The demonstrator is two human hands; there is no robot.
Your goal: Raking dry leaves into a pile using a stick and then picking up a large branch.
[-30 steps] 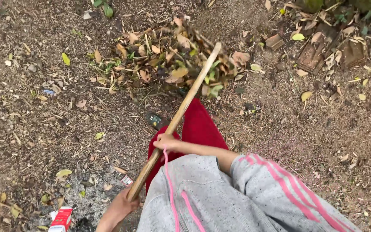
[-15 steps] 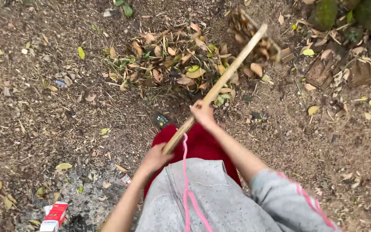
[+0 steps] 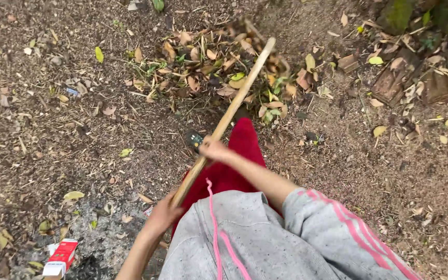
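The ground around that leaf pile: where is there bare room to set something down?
Barest is the dirt right of the red trousers, below the broken bricks. The dirt left of the wooden stick is fairly open too. Crowded: the leaf pile at the stick's far end, the bricks, and the ash patch by the red carton.

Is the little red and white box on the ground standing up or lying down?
Lying down. The red and white box rests flat on its long side on the grey ashy ground, away from both hands.
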